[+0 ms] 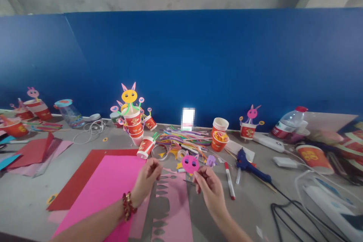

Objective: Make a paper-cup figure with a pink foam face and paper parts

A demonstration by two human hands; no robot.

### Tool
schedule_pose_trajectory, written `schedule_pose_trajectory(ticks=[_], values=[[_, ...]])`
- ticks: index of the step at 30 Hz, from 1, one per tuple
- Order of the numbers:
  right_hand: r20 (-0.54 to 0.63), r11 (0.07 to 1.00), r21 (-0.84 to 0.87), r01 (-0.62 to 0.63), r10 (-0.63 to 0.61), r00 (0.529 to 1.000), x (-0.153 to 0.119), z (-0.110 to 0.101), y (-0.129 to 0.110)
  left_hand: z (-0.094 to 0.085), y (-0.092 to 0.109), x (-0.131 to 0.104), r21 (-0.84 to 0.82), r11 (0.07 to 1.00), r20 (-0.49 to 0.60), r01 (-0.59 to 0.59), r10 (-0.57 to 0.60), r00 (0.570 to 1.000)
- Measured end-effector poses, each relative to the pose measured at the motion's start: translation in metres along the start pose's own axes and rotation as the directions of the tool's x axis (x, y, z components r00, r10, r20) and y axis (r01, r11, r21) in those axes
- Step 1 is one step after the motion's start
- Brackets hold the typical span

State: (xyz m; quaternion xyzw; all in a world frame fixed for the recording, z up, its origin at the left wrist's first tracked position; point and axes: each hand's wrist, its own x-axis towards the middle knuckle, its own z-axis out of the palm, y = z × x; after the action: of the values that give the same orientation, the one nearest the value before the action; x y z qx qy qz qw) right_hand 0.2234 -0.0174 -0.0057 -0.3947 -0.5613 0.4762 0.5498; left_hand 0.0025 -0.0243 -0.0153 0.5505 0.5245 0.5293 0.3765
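Between finger and thumb, my right hand (pixel 210 188) holds a bright pink paper animal face (pixel 189 163) with pointed ears and two dark eyes. A thin dark thing (pixel 189 182) sticks out to the left of these fingers; its kind is unclear. My left hand (pixel 146 180), with a beaded bracelet on the wrist, is closed in a pinch over the paper, left of the face. Whatever it may hold is too small to make out. Below and between the hands lies a light pink paper sheet (pixel 176 208) with a row of cut-outs along its left edge.
Bright pink paper (pixel 107 193) lies over red paper (pixel 76 181) at left. Behind are pipe cleaners (pixel 187 138), a tape roll (pixel 159 152) and stacked decorated cups (pixel 132 121). At right are a red marker (pixel 230 181), a blue glue gun (pixel 252 168) with its cord, and a bottle (pixel 287 123).
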Motion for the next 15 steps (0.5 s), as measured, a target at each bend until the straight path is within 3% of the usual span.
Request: schedule_pose_trajectory(ticks=[5, 15], values=[[0.026, 1.000, 0.019, -0.011, 0.010, 1.000, -0.003, 0.000, -0.001, -0.028, -0.014, -0.004, 0.140, 0.990, 0.005, -0.023, 0.022, 1.000], [0.268, 0.990, -0.104, -0.096, 0.120, 0.956, -0.015, 0.015, 0.015, -0.010, 0.000, -0.016, 0.238, 0.940, 0.146, -0.243, 0.213, 0.966]])
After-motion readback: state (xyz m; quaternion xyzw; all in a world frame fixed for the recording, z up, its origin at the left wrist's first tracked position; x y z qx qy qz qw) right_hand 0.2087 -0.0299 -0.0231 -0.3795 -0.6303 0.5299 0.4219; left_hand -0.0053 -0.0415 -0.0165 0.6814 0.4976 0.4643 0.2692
